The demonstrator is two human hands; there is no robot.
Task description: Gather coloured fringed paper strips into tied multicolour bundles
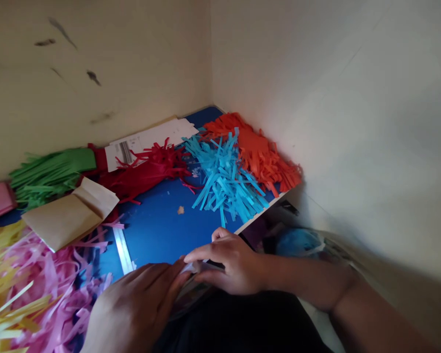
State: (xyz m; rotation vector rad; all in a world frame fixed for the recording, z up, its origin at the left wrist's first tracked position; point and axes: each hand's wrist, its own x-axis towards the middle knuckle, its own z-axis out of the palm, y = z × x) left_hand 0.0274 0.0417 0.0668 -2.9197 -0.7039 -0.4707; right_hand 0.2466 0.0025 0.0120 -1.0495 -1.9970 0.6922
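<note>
At the near edge of the blue table (158, 215), my left hand (132, 304) is closed with its fingertips on a thin, pale, shiny piece (195, 267). It looks like clear plastic or paper, but its kind is hard to make out. My right hand (235, 260) pinches the same piece from the other side, thumb below and fingers above. Most of the piece is hidden behind the fingers and in the shadow over my dark clothing (250, 323). A bundle of light blue paper strips (228, 181) lies just beyond my right hand.
Orange fringed paper (253, 142), red fringed paper (147, 171) and green fringed paper (55, 169) lie along the walls. A brown paper envelope (66, 215) rests near pink strips (47, 264) and yellow strips (0, 274). White cardboard (158, 137) leans behind. Bagged items (301, 242) sit below the table's right edge.
</note>
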